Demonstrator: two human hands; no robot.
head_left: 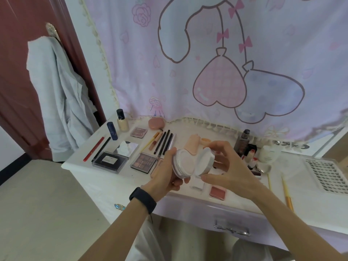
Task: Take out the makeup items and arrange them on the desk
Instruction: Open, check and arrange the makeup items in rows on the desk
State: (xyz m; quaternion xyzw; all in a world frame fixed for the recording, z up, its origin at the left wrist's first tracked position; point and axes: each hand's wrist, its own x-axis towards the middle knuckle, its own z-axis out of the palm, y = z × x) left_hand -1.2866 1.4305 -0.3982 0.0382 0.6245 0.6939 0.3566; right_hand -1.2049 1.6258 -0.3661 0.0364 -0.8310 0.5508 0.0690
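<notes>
Holding the round powder jar [183, 162] above the middle of the surface [116, 181], the left hand [165, 178] curls its fingers round the base. The right hand [229, 166] pinches the lid [206, 161] by its rim, tilted beside the jar's mouth (coming off or going on, I cannot tell). Done well, this means turning the mouth upward so loose powder stays in, seating the lid squarely, then setting the jar down near the pink blush [217, 193].

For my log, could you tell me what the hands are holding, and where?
Left hand: powder jar, by its side. Right hand: lid, by its rim.
</notes>
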